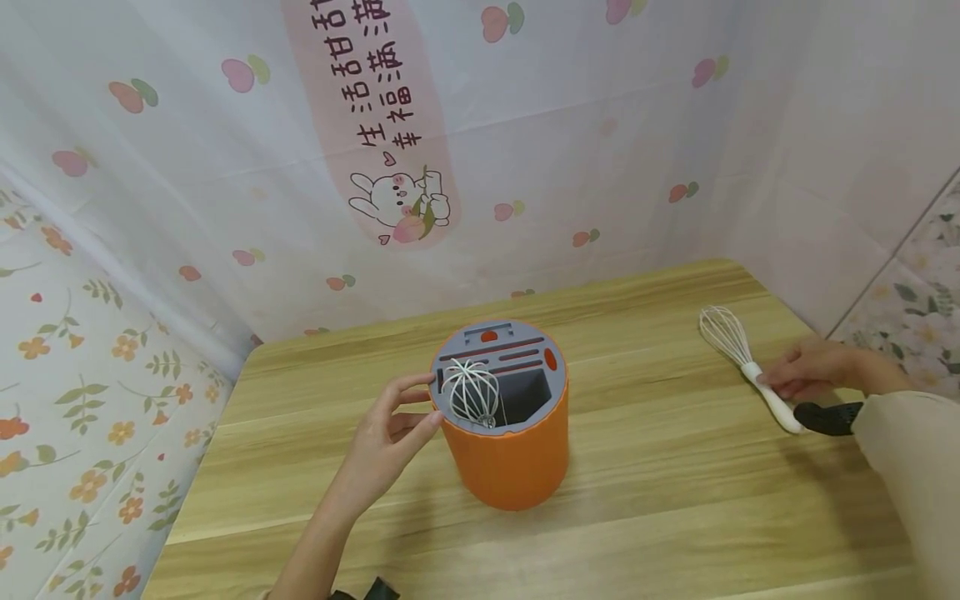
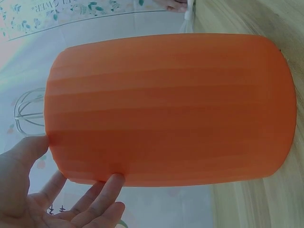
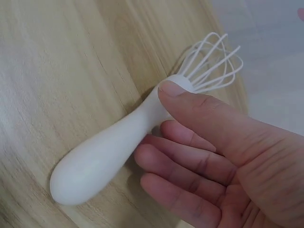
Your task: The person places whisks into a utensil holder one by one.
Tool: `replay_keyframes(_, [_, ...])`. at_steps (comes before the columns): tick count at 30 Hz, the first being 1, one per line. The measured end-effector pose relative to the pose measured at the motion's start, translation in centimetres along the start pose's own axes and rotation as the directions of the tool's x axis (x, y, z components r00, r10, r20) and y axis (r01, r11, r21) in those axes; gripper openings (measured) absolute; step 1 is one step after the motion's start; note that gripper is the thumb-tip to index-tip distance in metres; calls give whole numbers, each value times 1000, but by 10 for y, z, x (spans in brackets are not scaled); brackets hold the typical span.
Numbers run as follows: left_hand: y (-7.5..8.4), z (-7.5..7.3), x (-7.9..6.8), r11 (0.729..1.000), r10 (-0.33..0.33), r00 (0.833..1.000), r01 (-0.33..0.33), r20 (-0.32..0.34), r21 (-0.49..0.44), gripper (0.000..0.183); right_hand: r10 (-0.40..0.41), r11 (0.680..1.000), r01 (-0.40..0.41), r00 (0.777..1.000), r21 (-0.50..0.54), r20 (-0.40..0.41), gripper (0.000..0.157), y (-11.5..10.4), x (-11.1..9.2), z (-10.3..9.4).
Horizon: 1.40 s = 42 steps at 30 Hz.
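On the wooden table stands an orange utensil holder (image 1: 510,467) with a grey slotted top. A whisk (image 1: 470,392) with a wire head stands in it, handle hidden inside. My left hand (image 1: 393,442) touches the holder's left side, thumb near the front rim and fingers further back; the left wrist view shows the fingertips against the orange wall. Far to the right, a second whisk (image 3: 104,156) with a white handle lies on the table, wire end pointing away. My right hand (image 3: 209,156) pinches its neck, thumb on top and fingers curled along the side.
The wooden table (image 1: 637,517) ends at a patterned white curtain (image 1: 600,167) behind. Floral fabric (image 1: 97,400) hangs at the left. A black strap piece (image 1: 828,418) sits at the right wrist, above the tabletop.
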<state>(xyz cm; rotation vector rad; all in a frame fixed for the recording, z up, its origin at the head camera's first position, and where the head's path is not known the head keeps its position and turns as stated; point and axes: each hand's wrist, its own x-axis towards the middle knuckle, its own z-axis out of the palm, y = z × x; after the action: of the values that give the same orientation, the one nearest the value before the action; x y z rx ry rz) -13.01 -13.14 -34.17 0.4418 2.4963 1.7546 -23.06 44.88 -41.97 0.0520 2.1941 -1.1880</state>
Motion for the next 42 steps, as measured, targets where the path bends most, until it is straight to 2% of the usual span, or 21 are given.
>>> replay_keyframes(4, [0, 0, 0, 1000, 0, 1000, 0, -1, -8, 43, 13, 1000, -13, 999, -6, -31, 12, 0, 3, 4])
replay_keyframes(13, [2, 0, 0, 1000, -5, 1000, 5, 1, -7, 44, -20, 1000, 19, 1000, -5, -11, 16, 6, 8, 4])
replay_keyframes(24, [0, 0, -1, 1000, -2, 1000, 2, 2, -13, 43, -51, 993, 45, 998, -109, -49, 16, -3, 8, 7])
replay_keyframes(30, [0, 0, -2, 1000, 1, 1000, -1, -4, -11, 43, -165, 964, 145, 983, -222, -74, 22, -26, 11, 5])
replay_keyframes(35, [-1, -1, -2, 1000, 8, 1000, -8, -4, -4, 43, -216, 942, 189, 974, -279, -71, 23, -56, 6, 6])
replay_keyframes(42, [-1, 0, -1, 1000, -2, 1000, 2, -11, -10, 43, -309, 873, 258, 949, -415, -60, 22, -103, -8, 22])
